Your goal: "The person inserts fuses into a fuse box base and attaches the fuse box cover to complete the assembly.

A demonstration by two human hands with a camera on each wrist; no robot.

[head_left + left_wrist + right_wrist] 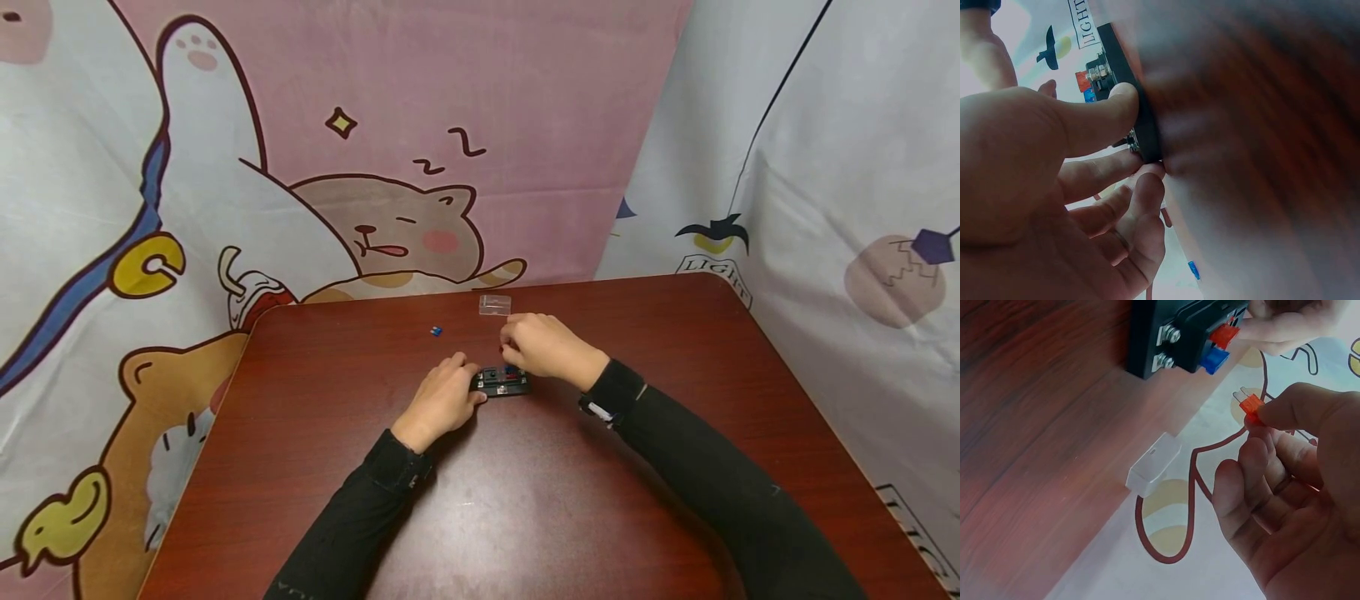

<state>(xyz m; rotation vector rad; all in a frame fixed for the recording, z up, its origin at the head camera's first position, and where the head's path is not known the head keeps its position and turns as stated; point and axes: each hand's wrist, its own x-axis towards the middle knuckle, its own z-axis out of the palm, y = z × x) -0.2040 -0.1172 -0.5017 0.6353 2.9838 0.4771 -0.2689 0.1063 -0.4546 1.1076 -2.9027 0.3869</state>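
Observation:
A black fuse block [501,385] with metal screw terminals lies on the table. My left hand [441,398] grips its left end, thumb [1124,100] on the near side and fingers against the end. Over the block's right end is my right hand [553,347]. In the right wrist view, its thumb and fingertips pinch an orange-red blade fuse [1251,406], whose two metal prongs point away from the fingers, apart from the block. A red blade fuse [1224,335] and a blue blade fuse [1214,360] sit side by side in the block.
Behind the block, a clear plastic cover [495,305] lies near the table's back edge. Another blue blade fuse [437,332] rests on the brown table [480,517], left of the cover. A printed cloth [420,83] hangs behind the table.

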